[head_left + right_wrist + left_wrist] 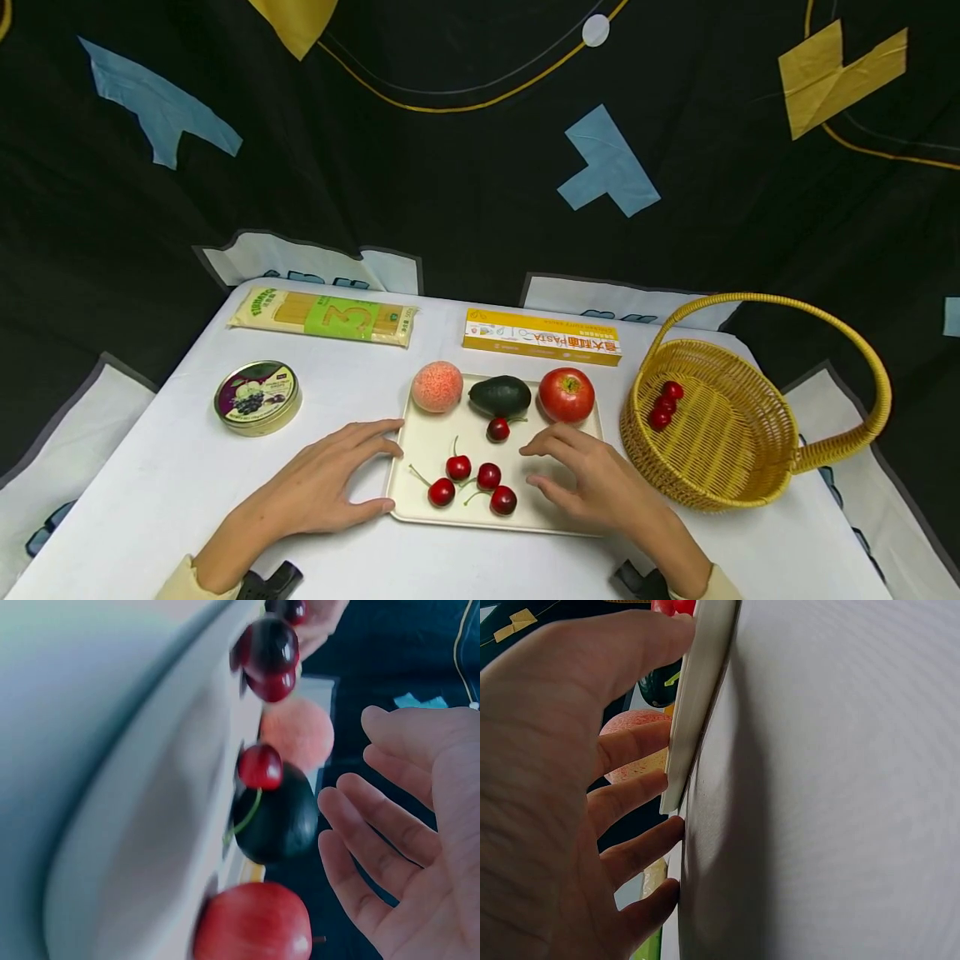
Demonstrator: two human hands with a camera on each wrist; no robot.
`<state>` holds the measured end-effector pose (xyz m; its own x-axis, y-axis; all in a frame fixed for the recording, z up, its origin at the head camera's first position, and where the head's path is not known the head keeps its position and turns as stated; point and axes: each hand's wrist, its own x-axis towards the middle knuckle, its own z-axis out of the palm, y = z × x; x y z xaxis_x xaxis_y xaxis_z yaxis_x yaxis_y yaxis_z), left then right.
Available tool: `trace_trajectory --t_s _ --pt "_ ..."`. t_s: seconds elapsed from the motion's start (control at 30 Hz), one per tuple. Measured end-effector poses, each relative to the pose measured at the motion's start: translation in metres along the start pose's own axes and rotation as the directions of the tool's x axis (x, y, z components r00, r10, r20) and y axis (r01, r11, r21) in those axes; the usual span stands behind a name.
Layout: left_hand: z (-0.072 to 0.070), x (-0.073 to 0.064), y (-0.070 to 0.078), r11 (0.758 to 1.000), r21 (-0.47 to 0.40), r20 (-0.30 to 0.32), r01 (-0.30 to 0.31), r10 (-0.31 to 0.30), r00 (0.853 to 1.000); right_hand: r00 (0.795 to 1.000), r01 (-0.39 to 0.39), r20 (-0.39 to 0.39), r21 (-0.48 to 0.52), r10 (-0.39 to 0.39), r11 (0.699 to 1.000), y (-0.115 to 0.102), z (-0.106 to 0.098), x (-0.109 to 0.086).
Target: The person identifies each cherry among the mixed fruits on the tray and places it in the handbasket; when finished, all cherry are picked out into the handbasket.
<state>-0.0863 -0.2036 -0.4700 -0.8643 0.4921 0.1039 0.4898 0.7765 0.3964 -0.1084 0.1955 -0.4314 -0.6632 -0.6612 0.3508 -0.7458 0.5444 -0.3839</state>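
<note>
A cream tray point(540, 518) holds a peach point(437, 387), a dark green avocado point(500, 396), a red apple point(566, 395) and several cherries point(488, 477) with stems. My left hand point(322, 479) touches the tray's left edge with spread, relaxed fingers; in the left wrist view its thumb and fingertips meet the tray rim point(705, 675). Over the tray's right part hovers my right hand point(592, 475), fingers loosely bent and nothing between them. The right wrist view shows its fingers point(367, 825) apart from a cherry point(260, 766) lying beside the avocado point(279, 817).
Right of the tray stands a yellow wicker basket point(772, 433) with a tall handle and a few cherries point(663, 406) inside. Behind the tray lies a pasta box point(542, 337). A noodle packet point(324, 316) and a round tin point(258, 397) sit at the left.
</note>
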Motion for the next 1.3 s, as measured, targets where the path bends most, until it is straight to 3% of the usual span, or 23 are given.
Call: trace_trajectory --t_s 0.33,0.73,1.3 --pt "0.0 0.001 -0.002 1.0 -0.008 0.0 -0.006 0.006 1.0 0.994 -0.023 0.113 0.134 0.008 0.991 -0.008 0.017 -0.001" --pt "0.001 0.001 -0.001 1.0 -0.003 -0.009 -0.01 0.01 1.0 0.978 -0.047 0.209 0.143 0.016 0.989 -0.014 0.026 -0.004" --pt "0.0 0.0 0.0 1.0 -0.006 -0.002 -0.002 0.002 1.0 0.973 -0.02 0.229 0.105 -0.005 0.994 -0.015 0.028 -0.004"
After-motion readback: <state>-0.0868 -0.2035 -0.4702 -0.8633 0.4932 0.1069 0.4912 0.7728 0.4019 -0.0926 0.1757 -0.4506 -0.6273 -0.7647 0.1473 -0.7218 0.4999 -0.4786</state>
